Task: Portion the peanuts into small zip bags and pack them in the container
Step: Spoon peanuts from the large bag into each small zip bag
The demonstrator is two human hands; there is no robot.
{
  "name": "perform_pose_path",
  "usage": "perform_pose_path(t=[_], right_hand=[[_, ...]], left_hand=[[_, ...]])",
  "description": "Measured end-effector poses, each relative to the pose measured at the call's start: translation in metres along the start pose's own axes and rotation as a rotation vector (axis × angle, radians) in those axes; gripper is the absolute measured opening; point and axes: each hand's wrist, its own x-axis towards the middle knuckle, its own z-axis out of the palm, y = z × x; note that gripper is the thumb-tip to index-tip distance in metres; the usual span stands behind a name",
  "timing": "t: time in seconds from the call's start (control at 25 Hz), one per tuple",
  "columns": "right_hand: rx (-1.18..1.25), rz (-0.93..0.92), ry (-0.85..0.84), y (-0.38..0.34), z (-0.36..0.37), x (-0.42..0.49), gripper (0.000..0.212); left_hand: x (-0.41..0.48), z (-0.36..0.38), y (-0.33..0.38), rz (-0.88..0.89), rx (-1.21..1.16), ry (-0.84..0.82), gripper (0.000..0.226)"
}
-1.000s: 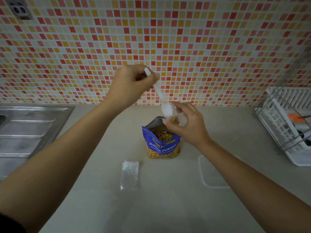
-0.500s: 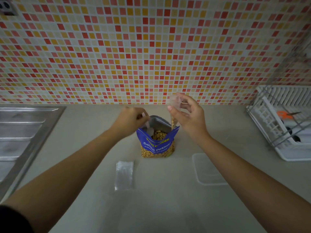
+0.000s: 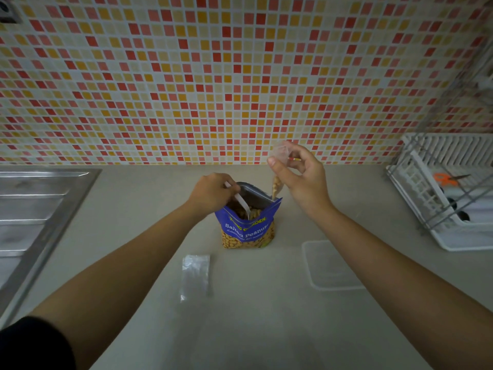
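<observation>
Scooping step: my left hand [image 3: 213,192] gripped the white plastic spoon [image 3: 242,202] inside the blue peanut pouch [image 3: 248,229]; my right hand [image 3: 302,178] pinched the part-filled clear zip bag [image 3: 276,184] just right of it. The next move called for a steady tip into its mouth.

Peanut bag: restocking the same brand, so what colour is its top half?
Blue, with white and yellow lettering; the peanut bag shows best in the head view.

I'm counting two zip bags: a held bag [image 3: 276,184] in my right fingers [image 3: 272,162], a spare bag [image 3: 195,276] below them. I'm seeing one pouch [image 3: 248,231], one spoon [image 3: 244,205], one container [image 3: 309,265].
</observation>
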Motion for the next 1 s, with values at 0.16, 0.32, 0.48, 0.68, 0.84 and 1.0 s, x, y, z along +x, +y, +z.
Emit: perform_pose_path(t=[0.16,0.32,0.48,0.68,0.84,1.0], right_hand=[[-0.067,0.007,0.024,-0.004,-0.001,-0.001,0.057],[-0.203,-0.058,0.04,-0.007,-0.001,-0.01,0.054],[-0.375,-0.189,0.037,0.0,0.0,-0.019,0.057],[-0.503,-0.318,-0.023,0.01,0.002,-0.03,0.06],[-0.617,-0.366,-0.07,0.02,0.008,-0.038,0.06],[-0.663,-0.345,-0.078,0.029,0.014,-0.041,0.06]], left_hand=[[0.002,-0.009,-0.006,-0.12,-0.35,-0.031,0.011],[-0.001,-0.02,-0.018,-0.163,-0.481,-0.038,0.011],[-0.004,-0.026,-0.034,-0.219,-0.632,-0.034,0.013],[-0.01,-0.034,-0.043,-0.267,-0.635,0.019,0.013],[-0.011,-0.045,-0.047,-0.27,-0.66,0.048,0.012],[-0.011,-0.059,-0.043,-0.278,-0.653,0.089,0.013]])
